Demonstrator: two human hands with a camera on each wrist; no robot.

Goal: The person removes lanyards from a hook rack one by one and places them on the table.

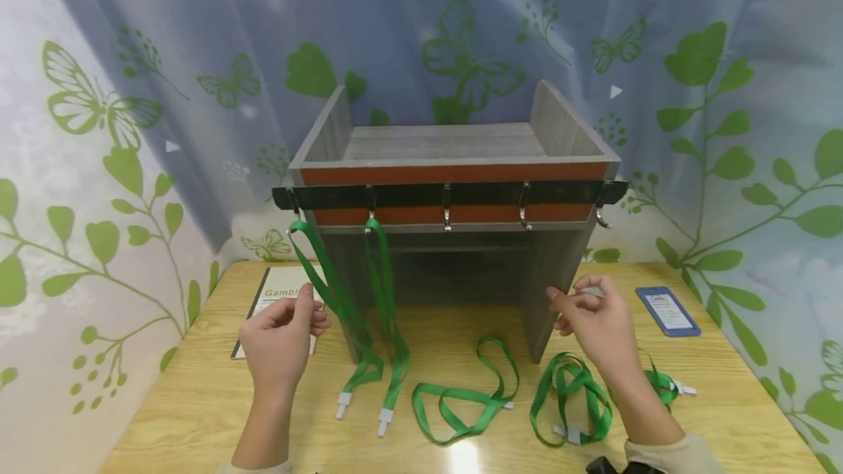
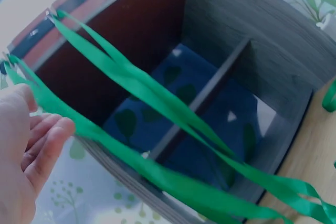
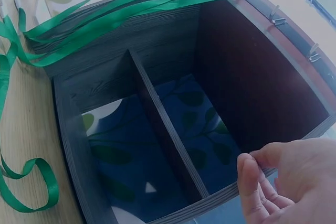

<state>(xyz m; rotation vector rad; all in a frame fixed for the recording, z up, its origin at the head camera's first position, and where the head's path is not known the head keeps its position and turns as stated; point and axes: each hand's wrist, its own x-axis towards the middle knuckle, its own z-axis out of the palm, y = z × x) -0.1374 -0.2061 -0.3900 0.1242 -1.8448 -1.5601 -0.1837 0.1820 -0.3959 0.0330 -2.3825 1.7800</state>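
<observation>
Two green lanyards hang from the two leftmost hooks of a black hook rail on a grey wooden shelf. The outer lanyard and the inner lanyard reach down to white clips near the tabletop. My left hand is just left of the outer lanyard, fingers loosely bent, holding nothing. My right hand hovers by the shelf's right side panel, its fingers loosely bent and without anything between them; in the right wrist view the fingertips overlap that panel's edge.
On the wooden table lie a loose lanyard in the middle, a coiled lanyard to its right, and another lanyard partly behind my right forearm. A blue badge holder lies far right. A printed booklet lies behind my left hand.
</observation>
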